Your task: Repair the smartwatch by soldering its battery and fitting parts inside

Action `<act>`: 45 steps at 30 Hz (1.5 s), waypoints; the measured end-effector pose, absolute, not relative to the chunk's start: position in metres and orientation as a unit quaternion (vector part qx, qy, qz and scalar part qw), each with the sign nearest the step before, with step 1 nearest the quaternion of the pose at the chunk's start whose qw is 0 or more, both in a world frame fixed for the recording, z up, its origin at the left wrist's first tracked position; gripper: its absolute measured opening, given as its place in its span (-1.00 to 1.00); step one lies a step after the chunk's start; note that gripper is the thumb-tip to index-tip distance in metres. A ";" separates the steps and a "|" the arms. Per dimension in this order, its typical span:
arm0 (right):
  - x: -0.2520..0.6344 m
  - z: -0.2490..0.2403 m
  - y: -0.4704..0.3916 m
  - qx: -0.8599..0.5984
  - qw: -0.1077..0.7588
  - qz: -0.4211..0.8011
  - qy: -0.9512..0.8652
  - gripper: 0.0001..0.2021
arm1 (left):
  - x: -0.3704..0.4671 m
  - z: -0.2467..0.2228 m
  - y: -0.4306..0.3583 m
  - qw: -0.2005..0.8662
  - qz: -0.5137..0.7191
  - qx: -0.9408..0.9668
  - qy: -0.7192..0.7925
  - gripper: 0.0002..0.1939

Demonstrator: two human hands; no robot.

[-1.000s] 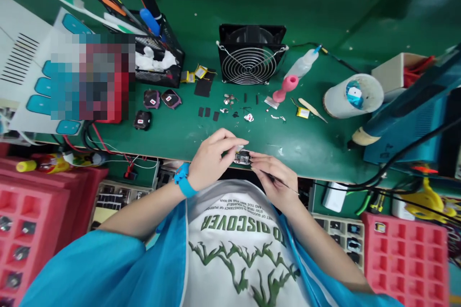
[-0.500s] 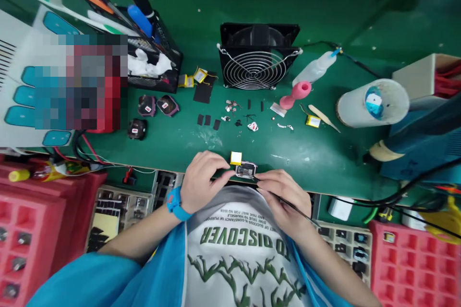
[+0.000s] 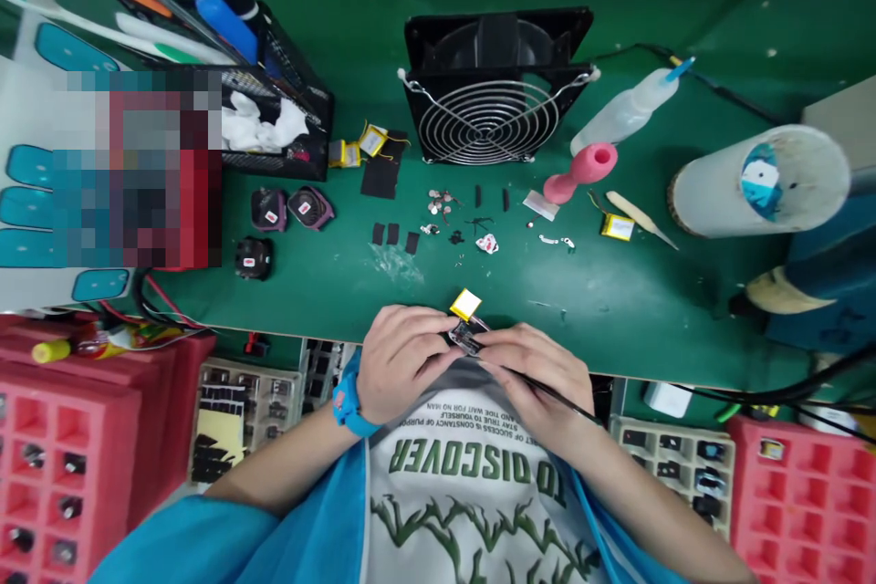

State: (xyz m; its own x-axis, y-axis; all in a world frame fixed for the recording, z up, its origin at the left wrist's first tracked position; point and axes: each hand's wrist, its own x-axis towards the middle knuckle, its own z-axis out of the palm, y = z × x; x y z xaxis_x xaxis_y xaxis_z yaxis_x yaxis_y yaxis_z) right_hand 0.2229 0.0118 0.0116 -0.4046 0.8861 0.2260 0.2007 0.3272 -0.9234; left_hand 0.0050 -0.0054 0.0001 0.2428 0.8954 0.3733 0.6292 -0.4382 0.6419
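Observation:
At the table's front edge, my left hand point(image 3: 405, 363) is closed on the left side of a small open device point(image 3: 466, 336) with a dark, metallic inside. A yellow and white battery point(image 3: 466, 304) sits at the device's far edge. My right hand point(image 3: 540, 374) pinches a thin black tool point(image 3: 557, 396), which runs back over the palm; its fingertips are at the device's right side. The tool's tip is hidden by the fingers.
Small loose parts point(image 3: 487, 243) and black pads point(image 3: 392, 234) lie mid-table. Beyond stands a fan point(image 3: 489, 114), with a pink blower point(image 3: 581, 173) and bottle point(image 3: 626, 109) to its right. Dark watch-like cases point(image 3: 254, 257) lie left. A white cylinder point(image 3: 773, 192) stands right.
The device and battery have turned and shifted slightly right. My left hand has moved right and its fingers have closed onto the device. The whole view has shifted a little.

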 end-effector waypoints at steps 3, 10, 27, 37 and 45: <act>0.222 0.011 0.013 -0.376 0.387 0.442 -0.717 -0.78 | 0.004 0.000 -0.005 0.187 0.354 0.770 0.496 -0.81; 0.224 0.011 0.014 -0.371 0.385 0.449 -0.716 -0.77 | 0.003 -0.002 -0.004 0.166 0.365 0.778 0.484 -0.81; 0.224 0.012 0.014 -0.366 0.399 0.436 -0.718 -0.80 | 0.005 0.000 -0.001 0.149 0.364 0.783 0.482 -0.82; 0.223 0.008 0.014 -0.347 0.416 0.460 -0.703 -0.76 | 0.005 0.002 0.001 0.141 0.361 0.787 0.480 -0.84; 0.232 0.006 0.011 -0.331 0.376 0.455 -0.736 -0.71 | 0.005 0.001 0.000 0.148 0.358 0.783 0.487 -0.85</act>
